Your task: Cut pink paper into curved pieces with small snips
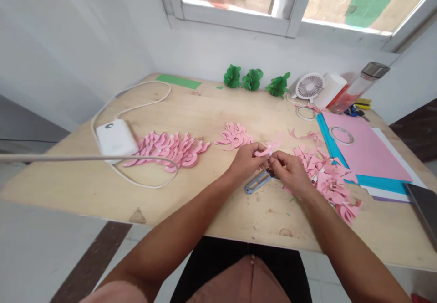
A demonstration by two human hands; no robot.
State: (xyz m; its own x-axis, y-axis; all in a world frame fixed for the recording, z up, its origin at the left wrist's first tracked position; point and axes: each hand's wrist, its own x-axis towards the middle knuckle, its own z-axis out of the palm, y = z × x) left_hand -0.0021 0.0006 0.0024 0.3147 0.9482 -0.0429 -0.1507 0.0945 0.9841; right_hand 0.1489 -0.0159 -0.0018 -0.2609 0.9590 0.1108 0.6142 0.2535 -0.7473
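A curved pink paper cutout (263,151) is pinched in my left hand (246,161), in front of my chest. The fingers of my right hand (289,171) are closed at its right end, where a tiny white bit shows; I cannot make out what that is. Below my hands, a small light-blue handled cutting tool (258,182) lies on the wooden table (218,212), partly covered by my right hand. Just beyond my left hand is a small pile of pink cutouts (235,135). Pink paper scraps (329,175) are heaped beside my right wrist.
Overlapping pink cutouts (167,149) lie left, beside a white power bank (116,138) with a looping cable (150,186). Green paper shapes (252,79) stand at the back. A fan (310,86), bottle (358,86), paper sheets (372,152), tape roll (342,135) and dark device (425,209) are right.
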